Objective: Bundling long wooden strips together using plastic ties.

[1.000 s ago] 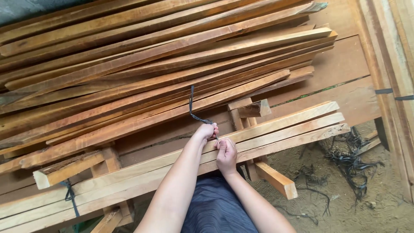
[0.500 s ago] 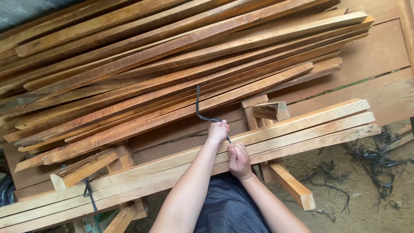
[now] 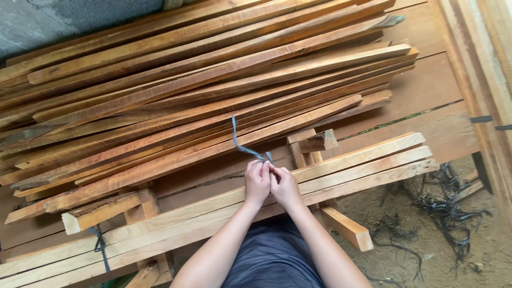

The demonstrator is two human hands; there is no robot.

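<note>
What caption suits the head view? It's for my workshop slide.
Both hands, left hand and right hand, pinch a dark strap over a bundle of pale wooden slats.

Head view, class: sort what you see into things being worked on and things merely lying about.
In hand:
left hand
right hand
dark strap, pinched by both hands
pale slat bundle under the hands

Lying about:
stack of brown boards
loose strap scraps on the sandy ground
tied strap farther along the bundle
</note>
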